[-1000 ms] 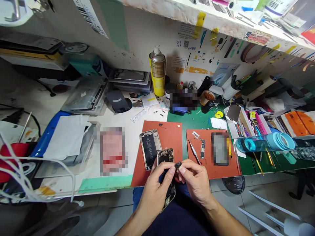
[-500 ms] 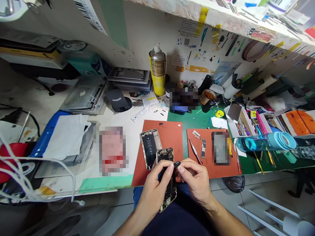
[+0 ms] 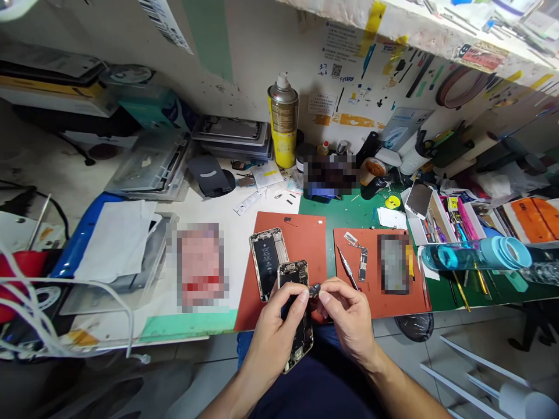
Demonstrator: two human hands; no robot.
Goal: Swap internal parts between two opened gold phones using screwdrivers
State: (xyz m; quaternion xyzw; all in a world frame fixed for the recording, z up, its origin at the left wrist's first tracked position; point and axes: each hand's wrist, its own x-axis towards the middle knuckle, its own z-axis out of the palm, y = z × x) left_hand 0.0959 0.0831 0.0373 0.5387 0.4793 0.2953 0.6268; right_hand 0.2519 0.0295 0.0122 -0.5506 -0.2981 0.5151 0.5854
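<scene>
An opened phone (image 3: pixel 301 343), its inner parts bare, is in my left hand (image 3: pixel 277 320), tilted near the table's front edge. The left thumb and forefinger are closed at a small black phone part (image 3: pixel 314 290) over the phone's upper right side. From the other side, my right hand (image 3: pixel 349 317) pinches that same part between thumb and forefinger. A second opened phone (image 3: pixel 267 262) with a black battery lies on the left red mat (image 3: pixel 308 233), just beyond my left hand. A screwdriver (image 3: pixel 347 267) and a narrow circuit board (image 3: pixel 363 265) lie past my right hand.
On the right red mat (image 3: pixel 393 305) sits a blurred-out phone-like item (image 3: pixel 393 263). Farther right, a blue bottle (image 3: pixel 476 254) lies on its side before trays of tools. A yellow spray can (image 3: pixel 283 131) stands at the back. White cables (image 3: pixel 87 281) hang at left.
The small black part has turned slightly between my fingers, and my right hand has shifted a little to the right. The view has moved slightly. The opened phone stays in my left hand.
</scene>
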